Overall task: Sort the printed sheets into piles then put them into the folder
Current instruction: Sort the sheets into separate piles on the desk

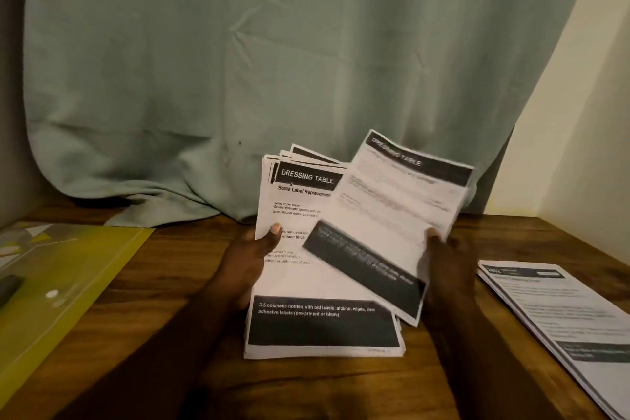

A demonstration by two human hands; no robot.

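The left hand (252,256) is gripping a stack (306,280) of printed sheets at its left edge, with the thumb lying on the top page. The right hand (446,266) is pinching one sheet (392,215) by its right edge and holding it slanted across the stack's right side; its print is blurred. A pile (559,317) is lying on the table (341,392) just right of the right hand. The yellow folder (68,276) is lying flat, well left of the left hand.

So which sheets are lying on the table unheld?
The pile at the table's right edge; the left hand grips the stack, the right hand the tilted sheet.
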